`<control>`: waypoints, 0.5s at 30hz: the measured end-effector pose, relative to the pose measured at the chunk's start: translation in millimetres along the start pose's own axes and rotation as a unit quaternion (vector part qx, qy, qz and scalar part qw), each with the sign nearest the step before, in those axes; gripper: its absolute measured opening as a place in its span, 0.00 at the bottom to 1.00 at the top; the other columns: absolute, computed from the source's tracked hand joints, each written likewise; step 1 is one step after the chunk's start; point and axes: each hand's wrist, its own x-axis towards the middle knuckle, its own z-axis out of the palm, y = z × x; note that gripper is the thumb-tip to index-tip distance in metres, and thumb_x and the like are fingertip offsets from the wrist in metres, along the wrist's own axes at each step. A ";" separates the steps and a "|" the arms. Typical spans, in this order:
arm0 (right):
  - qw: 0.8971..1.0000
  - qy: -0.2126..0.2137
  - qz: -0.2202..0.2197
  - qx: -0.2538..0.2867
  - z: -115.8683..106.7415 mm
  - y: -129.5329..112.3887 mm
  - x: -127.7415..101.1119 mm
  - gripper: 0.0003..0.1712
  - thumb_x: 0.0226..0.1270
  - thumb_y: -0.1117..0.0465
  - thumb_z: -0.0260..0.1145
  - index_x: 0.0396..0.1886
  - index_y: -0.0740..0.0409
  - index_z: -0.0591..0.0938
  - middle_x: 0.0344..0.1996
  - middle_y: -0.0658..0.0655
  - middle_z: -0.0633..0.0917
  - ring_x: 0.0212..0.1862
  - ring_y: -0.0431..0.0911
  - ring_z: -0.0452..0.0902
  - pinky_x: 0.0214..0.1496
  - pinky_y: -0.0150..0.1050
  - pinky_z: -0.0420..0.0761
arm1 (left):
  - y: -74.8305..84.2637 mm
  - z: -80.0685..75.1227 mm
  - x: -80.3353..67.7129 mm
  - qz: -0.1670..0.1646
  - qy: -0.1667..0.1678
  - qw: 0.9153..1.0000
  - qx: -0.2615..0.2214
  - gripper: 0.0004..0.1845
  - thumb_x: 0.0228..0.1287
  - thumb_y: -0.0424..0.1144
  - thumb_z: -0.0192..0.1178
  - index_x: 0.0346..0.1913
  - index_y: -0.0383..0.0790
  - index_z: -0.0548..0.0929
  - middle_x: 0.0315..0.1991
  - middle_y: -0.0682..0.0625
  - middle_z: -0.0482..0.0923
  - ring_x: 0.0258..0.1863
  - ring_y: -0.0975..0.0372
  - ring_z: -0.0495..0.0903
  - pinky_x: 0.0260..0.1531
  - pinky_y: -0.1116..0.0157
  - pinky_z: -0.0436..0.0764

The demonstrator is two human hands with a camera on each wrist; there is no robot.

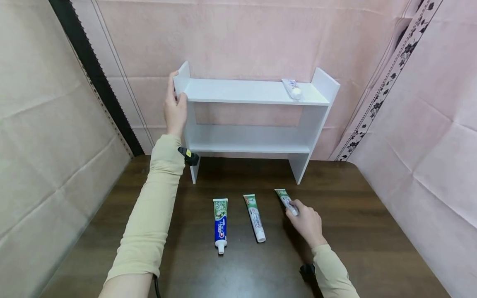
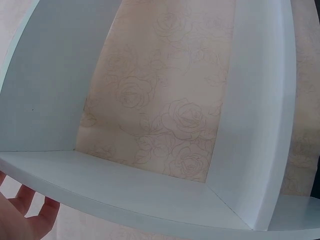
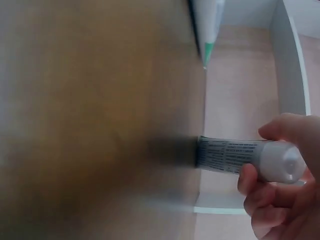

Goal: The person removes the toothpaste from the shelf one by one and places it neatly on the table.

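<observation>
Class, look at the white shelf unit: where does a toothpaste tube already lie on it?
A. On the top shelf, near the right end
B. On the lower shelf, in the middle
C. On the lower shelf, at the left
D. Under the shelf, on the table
A: on the shelf unit, the toothpaste tube lies on the top board near its right end; the lower board is bare.

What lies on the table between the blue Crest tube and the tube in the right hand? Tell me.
One green-and-white toothpaste tube, cap toward the person, lies between the Crest tube and the tube the right hand pinches. The head view shows it.

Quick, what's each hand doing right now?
Left hand: grips the white shelf at its left end.
Right hand: pinches the rightmost toothpaste tube.
</observation>
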 end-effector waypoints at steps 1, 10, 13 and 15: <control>1.000 -0.005 -0.002 -0.005 0.3 0.0 -0.8 0.17 0.59 0.55 0.67 0.47 0.56 0.84 0.31 0.65 0.88 0.20 0.51 0.75 0.20 0.43 0.69 | 0.4 0.2 0.4 0.000 0.001 1.000 -0.001 0.30 0.71 0.38 0.42 0.68 0.78 0.59 0.69 0.58 0.66 0.42 0.62 0.69 0.35 0.67 0.67; 0.995 -0.101 -0.015 -0.008 -1.8 2.8 2.5 0.12 0.62 0.57 0.64 0.43 0.56 0.82 0.29 0.60 0.86 0.22 0.47 0.70 0.22 0.40 0.67 | 2.4 0.8 2.7 -0.007 0.002 1.000 -0.003 0.31 0.70 0.38 0.41 0.67 0.79 0.58 0.69 0.60 0.65 0.46 0.62 0.69 0.37 0.67 0.67; 0.990 -0.142 -0.022 0.001 -3.4 6.6 7.2 0.12 0.64 0.60 0.62 0.44 0.58 0.84 0.35 0.60 0.87 0.25 0.45 0.70 0.27 0.39 0.70 | 2.5 1.1 2.9 -0.009 0.000 1.000 -0.002 0.31 0.71 0.38 0.41 0.67 0.80 0.58 0.69 0.60 0.65 0.46 0.62 0.69 0.37 0.67 0.67; 0.987 -0.156 -0.032 0.001 -6.0 7.5 10.7 0.12 0.65 0.60 0.62 0.44 0.58 0.85 0.39 0.60 0.88 0.28 0.45 0.72 0.30 0.41 0.73 | 2.4 1.0 2.9 -0.010 0.001 1.000 0.000 0.31 0.71 0.38 0.41 0.67 0.80 0.58 0.69 0.60 0.65 0.46 0.62 0.69 0.37 0.67 0.67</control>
